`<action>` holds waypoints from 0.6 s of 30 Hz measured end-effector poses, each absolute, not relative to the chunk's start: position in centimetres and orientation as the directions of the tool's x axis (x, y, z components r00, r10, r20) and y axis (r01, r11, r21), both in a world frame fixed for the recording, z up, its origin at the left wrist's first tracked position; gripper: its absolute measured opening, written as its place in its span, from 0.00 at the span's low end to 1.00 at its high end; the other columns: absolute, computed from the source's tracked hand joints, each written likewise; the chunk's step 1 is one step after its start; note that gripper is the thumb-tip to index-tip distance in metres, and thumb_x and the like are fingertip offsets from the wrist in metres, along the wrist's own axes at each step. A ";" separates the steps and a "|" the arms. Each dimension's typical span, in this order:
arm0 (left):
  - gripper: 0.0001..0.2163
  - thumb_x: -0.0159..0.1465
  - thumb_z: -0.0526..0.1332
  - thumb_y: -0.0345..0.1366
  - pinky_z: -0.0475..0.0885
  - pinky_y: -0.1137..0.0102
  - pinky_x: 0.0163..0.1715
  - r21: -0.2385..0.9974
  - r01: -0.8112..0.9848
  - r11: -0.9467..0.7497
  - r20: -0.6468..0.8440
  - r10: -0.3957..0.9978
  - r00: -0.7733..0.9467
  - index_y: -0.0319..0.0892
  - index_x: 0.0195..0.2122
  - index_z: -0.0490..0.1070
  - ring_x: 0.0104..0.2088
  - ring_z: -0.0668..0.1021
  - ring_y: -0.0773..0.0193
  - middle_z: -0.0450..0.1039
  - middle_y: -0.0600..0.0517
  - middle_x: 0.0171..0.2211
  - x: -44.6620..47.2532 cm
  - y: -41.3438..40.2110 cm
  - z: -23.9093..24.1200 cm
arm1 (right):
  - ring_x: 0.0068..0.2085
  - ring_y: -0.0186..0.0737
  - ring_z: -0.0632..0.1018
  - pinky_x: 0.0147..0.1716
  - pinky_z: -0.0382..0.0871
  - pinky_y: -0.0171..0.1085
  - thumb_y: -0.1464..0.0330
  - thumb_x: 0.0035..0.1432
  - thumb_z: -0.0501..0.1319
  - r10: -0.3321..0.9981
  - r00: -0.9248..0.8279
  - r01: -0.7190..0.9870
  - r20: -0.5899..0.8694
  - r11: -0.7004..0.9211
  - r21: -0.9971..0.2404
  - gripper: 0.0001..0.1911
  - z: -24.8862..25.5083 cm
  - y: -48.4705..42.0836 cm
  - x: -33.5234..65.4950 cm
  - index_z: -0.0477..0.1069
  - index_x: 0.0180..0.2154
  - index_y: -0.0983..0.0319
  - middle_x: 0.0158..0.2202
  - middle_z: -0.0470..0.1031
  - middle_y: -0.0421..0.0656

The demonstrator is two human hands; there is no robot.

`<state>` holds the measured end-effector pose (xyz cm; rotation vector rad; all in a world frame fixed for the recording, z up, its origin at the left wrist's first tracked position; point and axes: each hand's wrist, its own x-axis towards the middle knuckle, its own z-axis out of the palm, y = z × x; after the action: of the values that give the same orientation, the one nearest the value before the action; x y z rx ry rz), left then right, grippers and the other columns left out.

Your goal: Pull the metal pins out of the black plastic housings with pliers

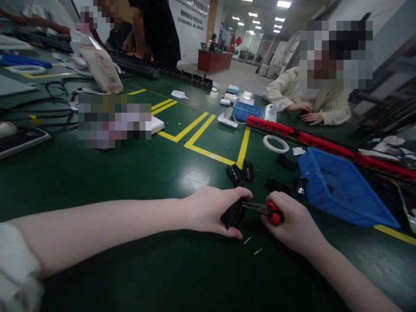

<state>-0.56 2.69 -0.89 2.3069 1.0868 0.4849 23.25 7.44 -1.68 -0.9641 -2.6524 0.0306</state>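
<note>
My left hand (pixel 214 210) grips a black plastic part (pixel 234 215) between thumb and fingers, just above the green table. In my right hand (pixel 290 219) is a pair of needle-nose pliers (pixel 260 209) with red handles; their tips point left and reach the upper right edge of the part. Whether the jaws hold anything is too small to tell. Two thin pale pins (pixel 258 251) lie on the table below my hands. Beyond the left hand rest similar black parts (pixel 235 174).
To the right stands a blue bin (pixel 344 186), with more black pieces (pixel 277 185) beside it. Behind are a tape roll (pixel 275 144), a long red strip (pixel 302 139) and a smaller blue basket (pixel 247 111). A co-worker in a striped sleeve (pixel 282 89) sits across the table.
</note>
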 end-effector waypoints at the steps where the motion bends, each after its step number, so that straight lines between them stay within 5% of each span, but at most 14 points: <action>1: 0.34 0.55 0.68 0.46 0.69 0.72 0.27 0.592 0.596 -0.541 0.099 0.784 0.613 0.42 0.58 0.52 0.32 0.79 0.59 0.73 0.51 0.37 -0.6 2.7 -1.0 | 0.27 0.36 0.69 0.25 0.63 0.34 0.70 0.50 0.57 0.627 -0.723 0.620 0.290 0.774 -0.129 0.04 -1.7 7.4 23.3 0.60 0.27 0.59 0.26 0.66 0.41; 11: 0.37 0.55 0.68 0.45 0.71 0.69 0.32 0.574 0.631 -0.522 0.077 0.802 0.593 0.46 0.61 0.50 0.39 0.79 0.55 0.73 0.48 0.44 -0.4 2.7 -1.3 | 0.27 0.36 0.69 0.25 0.64 0.35 0.69 0.50 0.57 0.642 -0.710 0.627 0.290 0.764 -0.155 0.04 -1.5 7.4 23.1 0.61 0.27 0.59 0.26 0.67 0.41; 18: 0.36 0.56 0.67 0.45 0.71 0.69 0.31 0.607 0.607 -0.514 0.056 0.789 0.612 0.46 0.61 0.49 0.37 0.79 0.56 0.74 0.49 0.41 -0.5 2.8 -1.1 | 0.28 0.37 0.69 0.27 0.63 0.36 0.69 0.50 0.57 0.641 -0.704 0.630 0.304 0.762 -0.149 0.04 -1.4 7.3 23.1 0.60 0.27 0.59 0.26 0.67 0.41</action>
<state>-0.49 2.80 -1.09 2.2949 1.0969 0.4424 23.10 7.27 -1.39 -0.9777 -2.6210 0.0482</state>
